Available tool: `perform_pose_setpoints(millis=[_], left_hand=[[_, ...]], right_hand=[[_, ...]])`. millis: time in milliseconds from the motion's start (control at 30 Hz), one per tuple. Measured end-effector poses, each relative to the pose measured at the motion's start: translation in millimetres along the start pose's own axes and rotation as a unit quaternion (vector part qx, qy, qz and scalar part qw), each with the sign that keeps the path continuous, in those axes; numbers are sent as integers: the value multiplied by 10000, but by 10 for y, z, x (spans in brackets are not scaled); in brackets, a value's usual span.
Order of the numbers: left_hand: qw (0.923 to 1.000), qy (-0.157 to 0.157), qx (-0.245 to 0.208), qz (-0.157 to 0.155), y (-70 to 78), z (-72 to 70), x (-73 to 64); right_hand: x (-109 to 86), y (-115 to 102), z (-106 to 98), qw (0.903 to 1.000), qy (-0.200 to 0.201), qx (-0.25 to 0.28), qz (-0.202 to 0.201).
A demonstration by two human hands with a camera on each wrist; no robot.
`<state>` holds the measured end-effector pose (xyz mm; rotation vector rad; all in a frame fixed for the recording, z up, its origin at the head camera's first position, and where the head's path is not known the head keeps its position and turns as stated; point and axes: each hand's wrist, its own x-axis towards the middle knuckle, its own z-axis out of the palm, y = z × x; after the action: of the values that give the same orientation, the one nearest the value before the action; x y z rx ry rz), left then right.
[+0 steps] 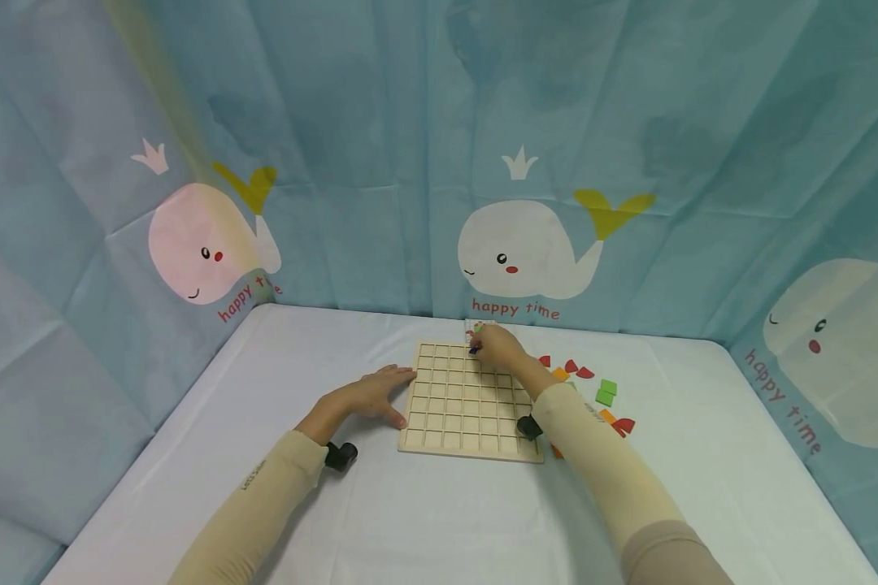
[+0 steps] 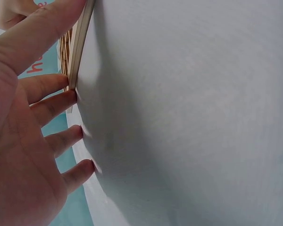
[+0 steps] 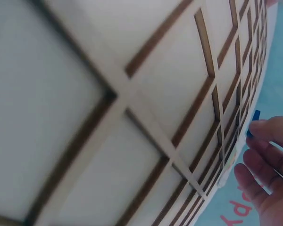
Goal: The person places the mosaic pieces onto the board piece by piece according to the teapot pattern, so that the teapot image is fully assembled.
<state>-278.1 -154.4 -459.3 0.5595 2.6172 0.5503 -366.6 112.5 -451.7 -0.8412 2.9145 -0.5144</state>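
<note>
Light in the head view is soft and fairly even, with a yellowish glow on the curtain (image 1: 366, 122) at upper left and faint shadows beside the sleeves (image 1: 252, 504) on the counter (image 1: 424, 520). The left wrist view is greyer, a broad soft-edged shadow running downward. In the right wrist view the board (image 3: 127, 94) blurs at left; the blue piece (image 3: 257, 115), at right, seems slightly soft.

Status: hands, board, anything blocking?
Left hand at left edge of grid board. Right hand pinching blue piece near far edge. Right forearm hiding part of board.
</note>
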Motion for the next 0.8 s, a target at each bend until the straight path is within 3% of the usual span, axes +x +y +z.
perform_pose_setpoints(millis=[167,367,600,800], left_hand=[[10000,-18,-25,45,0,-1,-4],[10000,-3,20,73,-9,-15,1],[9999,-13,36,130,-3,-22,1],[9998,-59,43,159,-14,-15,-10]], right_hand=[[49,0,44,9998,-169,-83,-81],[77,-26,44,9997,-59,-212,-101],[50,-83,59,9996,-215,52,175],[69,-47,111,9993,-233,-198,228]])
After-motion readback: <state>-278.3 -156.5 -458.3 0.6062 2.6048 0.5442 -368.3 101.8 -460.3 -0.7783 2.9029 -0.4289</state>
